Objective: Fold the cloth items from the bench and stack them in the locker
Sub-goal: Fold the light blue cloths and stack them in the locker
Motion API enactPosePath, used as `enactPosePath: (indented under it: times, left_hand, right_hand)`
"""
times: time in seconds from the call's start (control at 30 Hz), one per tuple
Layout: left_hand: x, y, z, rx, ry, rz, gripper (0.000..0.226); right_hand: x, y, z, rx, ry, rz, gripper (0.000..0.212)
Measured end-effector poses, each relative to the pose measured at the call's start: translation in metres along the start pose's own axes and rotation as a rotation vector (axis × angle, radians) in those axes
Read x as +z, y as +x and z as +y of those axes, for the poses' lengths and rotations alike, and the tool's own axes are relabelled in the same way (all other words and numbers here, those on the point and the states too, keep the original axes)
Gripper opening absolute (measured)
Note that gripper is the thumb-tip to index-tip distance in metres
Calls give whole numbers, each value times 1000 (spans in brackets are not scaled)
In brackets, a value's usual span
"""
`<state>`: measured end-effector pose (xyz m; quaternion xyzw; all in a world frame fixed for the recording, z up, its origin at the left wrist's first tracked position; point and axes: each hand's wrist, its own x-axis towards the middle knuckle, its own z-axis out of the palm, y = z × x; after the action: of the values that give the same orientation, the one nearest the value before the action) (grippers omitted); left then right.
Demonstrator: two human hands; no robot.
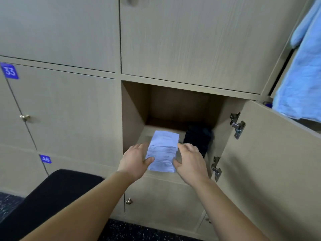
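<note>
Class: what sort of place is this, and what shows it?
Probably a changing room or gym locker area: numbered locker doors, an open locker holding folded cloths, and a black padded bench.

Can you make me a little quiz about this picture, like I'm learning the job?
1. True or false: the pale folded stack sits in the open locker.
2. What lies right of it? A) a dark folded stack B) shoes C) a bottle
3. Fill in: the left hand and the right hand touch the pale stack's two ____.
Key: 1 true; 2 A; 3 sides.
</note>
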<state>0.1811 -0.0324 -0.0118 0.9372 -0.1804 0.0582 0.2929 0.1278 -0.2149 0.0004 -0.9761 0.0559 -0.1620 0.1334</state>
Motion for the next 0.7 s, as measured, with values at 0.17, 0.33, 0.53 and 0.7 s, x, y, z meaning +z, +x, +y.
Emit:
enactPosePath:
  times: [0.17,0.33,0.53,0.7]
  left_hand:
    - [20,-30,-11,-46,-68,16,68]
    - [59,-25,-31,-129,-79,26,84]
    - [98,14,-43,-179,-137,96,94]
    - [135,47,-63,-213,-236,73,102]
  right_hand:
    - [9,-24,-2,-85,-85,-39,64]
    - [35,-25,13,-159,-191,-95,73]
    - [61,26,27,-250,-287,88,88]
    - [87,73,31,-320,-310,82,95]
